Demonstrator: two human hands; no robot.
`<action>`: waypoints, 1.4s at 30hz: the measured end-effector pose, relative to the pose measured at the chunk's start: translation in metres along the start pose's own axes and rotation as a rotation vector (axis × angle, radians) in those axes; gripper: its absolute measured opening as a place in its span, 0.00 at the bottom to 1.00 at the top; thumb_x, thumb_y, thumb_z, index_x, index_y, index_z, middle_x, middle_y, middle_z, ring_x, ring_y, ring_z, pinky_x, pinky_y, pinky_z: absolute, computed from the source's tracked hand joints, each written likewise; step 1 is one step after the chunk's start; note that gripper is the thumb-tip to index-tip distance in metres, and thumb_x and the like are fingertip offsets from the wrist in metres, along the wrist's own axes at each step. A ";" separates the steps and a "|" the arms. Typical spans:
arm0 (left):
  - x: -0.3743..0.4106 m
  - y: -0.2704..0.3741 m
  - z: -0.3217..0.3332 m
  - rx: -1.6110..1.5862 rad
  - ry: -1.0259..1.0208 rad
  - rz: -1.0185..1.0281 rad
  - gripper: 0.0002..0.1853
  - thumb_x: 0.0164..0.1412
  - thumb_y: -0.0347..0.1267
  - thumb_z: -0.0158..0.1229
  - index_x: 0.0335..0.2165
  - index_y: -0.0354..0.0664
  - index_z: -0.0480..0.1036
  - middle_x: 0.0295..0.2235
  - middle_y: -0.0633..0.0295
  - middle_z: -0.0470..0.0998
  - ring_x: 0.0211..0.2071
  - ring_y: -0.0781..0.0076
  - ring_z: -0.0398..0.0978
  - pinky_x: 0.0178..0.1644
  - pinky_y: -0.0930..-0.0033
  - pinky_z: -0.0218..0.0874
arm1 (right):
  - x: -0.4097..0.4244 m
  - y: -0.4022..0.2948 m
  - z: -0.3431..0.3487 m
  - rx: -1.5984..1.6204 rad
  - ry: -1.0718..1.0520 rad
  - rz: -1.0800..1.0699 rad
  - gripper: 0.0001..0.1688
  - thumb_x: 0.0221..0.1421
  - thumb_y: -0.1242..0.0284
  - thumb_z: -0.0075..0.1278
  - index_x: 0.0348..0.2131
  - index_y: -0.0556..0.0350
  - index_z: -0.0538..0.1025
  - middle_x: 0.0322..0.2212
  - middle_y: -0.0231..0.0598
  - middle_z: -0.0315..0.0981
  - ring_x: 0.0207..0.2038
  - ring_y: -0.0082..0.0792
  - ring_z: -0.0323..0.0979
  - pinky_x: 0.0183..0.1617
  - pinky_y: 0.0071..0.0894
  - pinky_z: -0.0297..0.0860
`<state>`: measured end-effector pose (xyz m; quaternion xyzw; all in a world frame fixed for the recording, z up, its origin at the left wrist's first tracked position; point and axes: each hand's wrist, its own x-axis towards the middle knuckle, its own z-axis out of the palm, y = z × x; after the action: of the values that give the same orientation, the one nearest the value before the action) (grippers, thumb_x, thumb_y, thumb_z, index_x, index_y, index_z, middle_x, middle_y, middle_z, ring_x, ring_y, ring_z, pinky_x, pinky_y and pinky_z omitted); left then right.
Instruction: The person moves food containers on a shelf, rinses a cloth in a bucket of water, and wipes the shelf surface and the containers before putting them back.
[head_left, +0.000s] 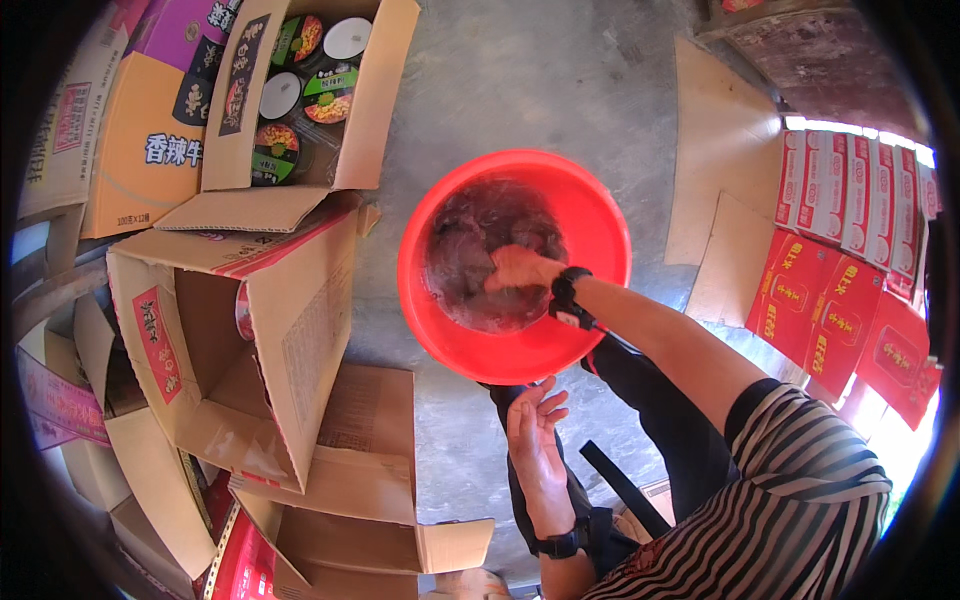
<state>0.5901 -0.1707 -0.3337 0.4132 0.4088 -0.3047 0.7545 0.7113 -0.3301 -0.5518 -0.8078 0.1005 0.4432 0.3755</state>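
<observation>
A red plastic basin (581, 341) stands on the floor in front of me. It holds murky water with a dark, soft mass (463, 251) in it, perhaps wet cloth. My right hand (521, 268) reaches over the near rim into the water, its fingertips partly hidden against the dark mass. Whether those fingers grip it cannot be made out. Just outside the basin's near rim, my left hand (536, 427) is raised with the palm up, fingers loosely apart and nothing in them. Both wrists wear black bands.
Cardboard boxes crowd the left: one (345, 139) holds several instant-noodle tubs, and an opened carton (315, 330) lies below it. Red drink cartons (814, 300) are stacked at the right, beside flat cardboard (712, 150). My legs (660, 420) flank the basin's near side on the concrete floor (517, 67).
</observation>
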 end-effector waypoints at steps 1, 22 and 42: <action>0.001 -0.004 -0.002 -0.005 0.006 -0.015 0.18 0.60 0.40 0.49 0.42 0.37 0.66 0.43 0.50 0.72 0.39 0.66 0.73 0.42 0.71 0.63 | -0.018 -0.003 0.004 -0.075 -0.037 -0.020 0.28 0.35 0.52 0.53 0.27 0.60 0.76 0.32 0.54 0.73 0.34 0.49 0.73 0.37 0.42 0.69; -0.052 -0.065 -0.039 0.152 0.128 -0.251 0.21 0.59 0.43 0.50 0.43 0.37 0.66 0.41 0.53 0.74 0.38 0.65 0.75 0.40 0.71 0.64 | -0.206 -0.049 -0.028 -0.710 0.369 -0.340 0.16 0.35 0.66 0.56 0.26 0.58 0.73 0.31 0.43 0.65 0.37 0.43 0.67 0.38 0.38 0.66; -0.094 -0.025 0.005 0.125 0.062 -0.208 0.20 0.60 0.43 0.50 0.43 0.38 0.66 0.40 0.53 0.74 0.36 0.66 0.75 0.38 0.72 0.64 | -0.325 -0.133 -0.136 0.786 0.254 0.089 0.11 0.49 0.69 0.53 0.23 0.61 0.73 0.19 0.22 0.62 0.26 0.15 0.57 0.29 0.19 0.55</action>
<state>0.5272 -0.1753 -0.2601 0.4242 0.4528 -0.3932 0.6786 0.6736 -0.3869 -0.1814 -0.6461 0.3425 0.2836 0.6203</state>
